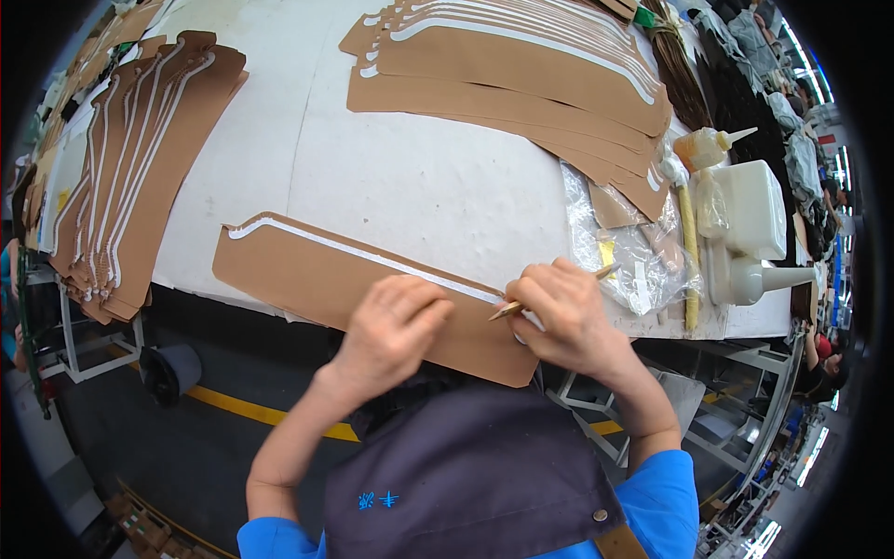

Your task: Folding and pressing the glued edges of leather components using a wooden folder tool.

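A long brown panel (307,275) lies aslant at the table's front edge, its near side jutting over the edge. A white strip (358,254) runs along its far side and bends at the left end. My left hand (396,326) is over the panel's middle, thumb and fingers bent together beside the strip; whatever is under the fingertips is hidden. At the panel's right end my right hand (563,312) is closed around a pointed brown stick (506,311), its tip towards the left. A bit of white strip (533,320) shows by these fingers.
Brown panels with white strips lie fanned at the left (177,140) and stacked at the far side (521,70). To the right are a clear plastic bag (610,247), a yellowish rod (690,256), a white bottle (756,210) and a small nozzle bottle (703,149).
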Demonstrator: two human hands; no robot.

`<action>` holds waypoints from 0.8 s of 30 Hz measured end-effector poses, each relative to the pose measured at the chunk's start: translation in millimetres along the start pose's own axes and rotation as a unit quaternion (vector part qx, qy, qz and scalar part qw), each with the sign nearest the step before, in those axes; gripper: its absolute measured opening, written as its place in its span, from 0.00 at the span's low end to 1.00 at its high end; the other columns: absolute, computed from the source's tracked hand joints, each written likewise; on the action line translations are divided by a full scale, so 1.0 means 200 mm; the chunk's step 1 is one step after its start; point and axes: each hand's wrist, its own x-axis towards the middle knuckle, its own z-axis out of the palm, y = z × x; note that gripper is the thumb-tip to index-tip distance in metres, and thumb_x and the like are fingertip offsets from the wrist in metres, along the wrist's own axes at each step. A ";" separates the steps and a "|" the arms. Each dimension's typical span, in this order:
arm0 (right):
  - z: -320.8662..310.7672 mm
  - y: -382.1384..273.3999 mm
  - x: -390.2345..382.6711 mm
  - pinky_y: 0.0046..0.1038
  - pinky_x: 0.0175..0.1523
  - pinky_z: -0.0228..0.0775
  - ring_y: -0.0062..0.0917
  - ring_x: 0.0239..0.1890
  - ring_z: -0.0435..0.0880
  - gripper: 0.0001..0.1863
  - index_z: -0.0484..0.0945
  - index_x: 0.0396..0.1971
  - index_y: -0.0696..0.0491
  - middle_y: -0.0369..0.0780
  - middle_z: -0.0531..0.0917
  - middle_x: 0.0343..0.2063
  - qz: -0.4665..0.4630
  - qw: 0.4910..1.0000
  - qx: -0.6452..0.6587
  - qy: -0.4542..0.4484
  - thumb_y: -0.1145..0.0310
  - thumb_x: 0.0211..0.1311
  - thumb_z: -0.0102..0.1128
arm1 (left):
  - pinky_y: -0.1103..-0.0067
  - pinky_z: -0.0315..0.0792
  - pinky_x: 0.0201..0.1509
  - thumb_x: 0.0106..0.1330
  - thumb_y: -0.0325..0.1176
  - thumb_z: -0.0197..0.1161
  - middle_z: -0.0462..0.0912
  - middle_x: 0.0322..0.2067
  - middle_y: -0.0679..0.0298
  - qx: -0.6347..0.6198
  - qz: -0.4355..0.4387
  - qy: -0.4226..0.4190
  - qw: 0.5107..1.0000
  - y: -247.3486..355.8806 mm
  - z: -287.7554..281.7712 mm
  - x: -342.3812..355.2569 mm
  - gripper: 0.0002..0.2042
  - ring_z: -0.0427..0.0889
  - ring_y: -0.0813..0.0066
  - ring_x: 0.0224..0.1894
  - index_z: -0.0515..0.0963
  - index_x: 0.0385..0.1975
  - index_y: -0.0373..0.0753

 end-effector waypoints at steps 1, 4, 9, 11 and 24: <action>0.03 0.00 -0.02 0.34 0.35 0.66 0.31 0.29 0.80 0.18 0.77 0.35 0.53 0.37 0.77 0.26 -0.001 1.000 0.001 -0.003 0.76 0.42 0.72 | 0.63 0.77 0.59 0.58 0.23 0.72 0.83 0.49 0.60 0.004 0.005 0.019 1.000 0.03 0.07 -0.01 0.15 0.82 0.60 0.54 0.85 0.46 0.35; 0.09 0.00 -0.05 0.34 0.35 0.67 0.32 0.29 0.80 0.19 0.76 0.38 0.53 0.38 0.77 0.26 0.047 0.999 0.008 0.009 0.76 0.43 0.72 | 0.62 0.75 0.62 0.58 0.25 0.73 0.84 0.51 0.61 0.011 0.002 0.055 0.998 0.10 0.18 -0.01 0.17 0.81 0.61 0.55 0.85 0.49 0.34; 0.13 0.03 -0.05 0.33 0.34 0.69 0.33 0.30 0.80 0.22 0.76 0.40 0.54 0.39 0.77 0.30 0.058 0.997 -0.035 -0.021 0.74 0.42 0.73 | 0.61 0.74 0.64 0.59 0.28 0.73 0.84 0.53 0.62 0.025 -0.010 0.071 0.997 0.08 0.23 -0.03 0.20 0.80 0.62 0.57 0.85 0.53 0.35; 0.12 0.00 -0.04 0.33 0.35 0.70 0.33 0.30 0.80 0.21 0.76 0.40 0.55 0.39 0.77 0.30 0.036 0.998 -0.050 -0.015 0.74 0.42 0.72 | 0.61 0.74 0.64 0.58 0.29 0.74 0.84 0.53 0.62 0.032 -0.002 0.075 0.997 0.09 0.21 -0.03 0.20 0.80 0.63 0.57 0.85 0.52 0.35; 0.17 -0.03 -0.07 0.35 0.36 0.76 0.34 0.37 0.84 0.18 0.77 0.40 0.56 0.42 0.79 0.34 0.206 0.972 -0.057 0.097 0.79 0.45 0.68 | 0.59 0.73 0.65 0.56 0.30 0.75 0.84 0.52 0.60 0.042 -0.004 0.067 0.997 0.09 0.25 -0.03 0.21 0.80 0.61 0.57 0.85 0.51 0.34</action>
